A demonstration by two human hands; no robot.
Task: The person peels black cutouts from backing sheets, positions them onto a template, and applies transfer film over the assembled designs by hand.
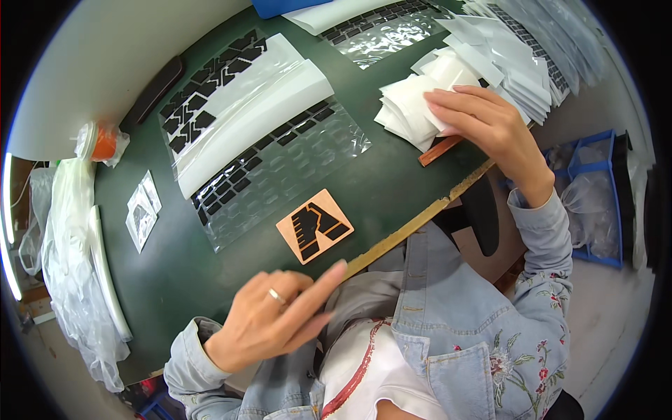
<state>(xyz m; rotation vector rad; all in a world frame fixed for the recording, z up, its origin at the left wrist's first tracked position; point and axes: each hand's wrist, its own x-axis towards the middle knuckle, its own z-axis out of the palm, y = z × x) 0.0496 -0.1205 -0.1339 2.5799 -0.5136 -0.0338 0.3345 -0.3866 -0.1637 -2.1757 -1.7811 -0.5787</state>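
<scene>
My left hand (276,315) hovers at the table's near edge, holding nothing. Its index finger is stretched out and the others are partly curled; a ring is on one finger. Just beyond it a copper-coloured square plate (315,225) with black cut shapes lies on the table. My right hand (486,126) reaches over a fanned pile of small white paper pieces (409,108). Its fingers rest across the top papers, the thumb lower, with paper between them. A narrow orange-brown strip (441,150) lies below that hand.
Clear sheets with black key-shaped stickers (280,150) and white backing lie on the green table (378,203). Small clear packets (143,210) are at left, beside plastic bags (77,273) and an orange roll (103,143). White papers pile up far right; a blue crate (595,196) stands beyond.
</scene>
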